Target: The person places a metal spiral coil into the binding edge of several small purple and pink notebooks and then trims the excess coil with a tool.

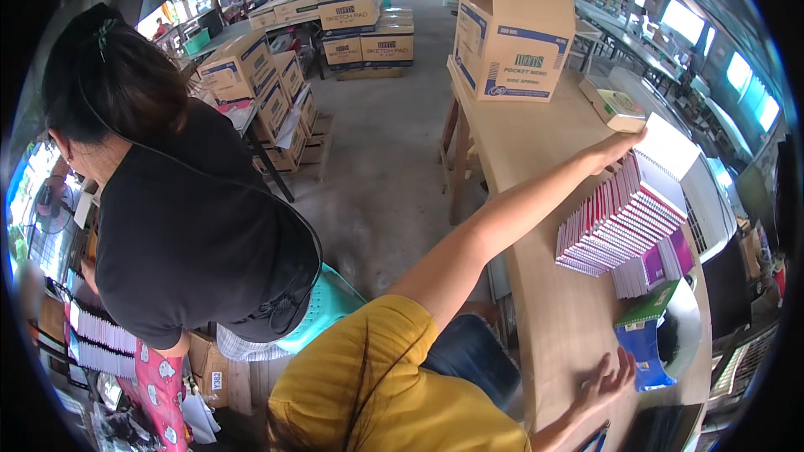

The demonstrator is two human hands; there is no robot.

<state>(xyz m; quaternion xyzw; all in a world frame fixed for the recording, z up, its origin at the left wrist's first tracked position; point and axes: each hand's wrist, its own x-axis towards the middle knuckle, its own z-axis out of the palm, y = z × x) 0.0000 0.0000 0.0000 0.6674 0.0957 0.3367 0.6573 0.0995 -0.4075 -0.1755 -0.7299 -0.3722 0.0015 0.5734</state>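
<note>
My left hand point(615, 151) rests flat-fingered on the notebook row point(620, 218) at centre right; my right hand point(605, 381) lies released on the surface point(519, 142), lower right.

A mustard-yellow short-sleeved shirt point(377, 385) covers the shoulders; both forearms are bare.

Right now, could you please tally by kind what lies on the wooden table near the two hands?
Large cardboard carton: 1
Small flat box: 1
Row of pink spiral notebooks: 1
Pile of purple notebooks: 1
Green spiral notebook: 1
Blue packet: 1
Total: 6
</note>
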